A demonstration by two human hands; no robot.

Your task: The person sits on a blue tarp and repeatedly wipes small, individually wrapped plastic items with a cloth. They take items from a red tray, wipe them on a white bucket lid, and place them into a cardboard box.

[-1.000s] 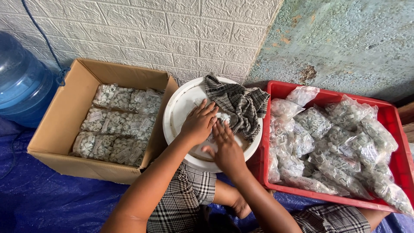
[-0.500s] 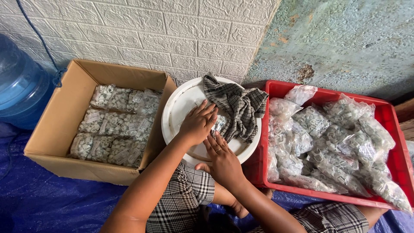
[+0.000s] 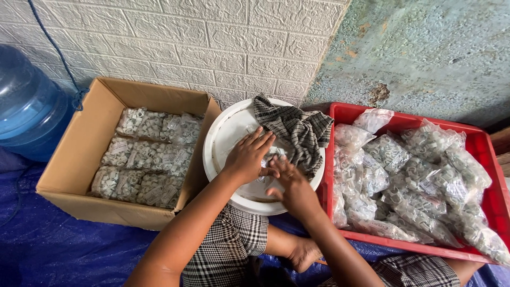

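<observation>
Meanwhile the right hand (image 3: 294, 187) had slid nearer the tub (image 3: 223, 139) rim, fingers spread, holding nothing. Flat and open, the left hand (image 3: 247, 158) stayed pressing a small bag (image 3: 272, 154) beside the cloth (image 3: 293, 132).

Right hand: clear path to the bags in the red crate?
Probably yes. The right hand rests on the white lid right beside the red crate, which is open-topped, and the bags lie uncovered; nothing stands between.
</observation>
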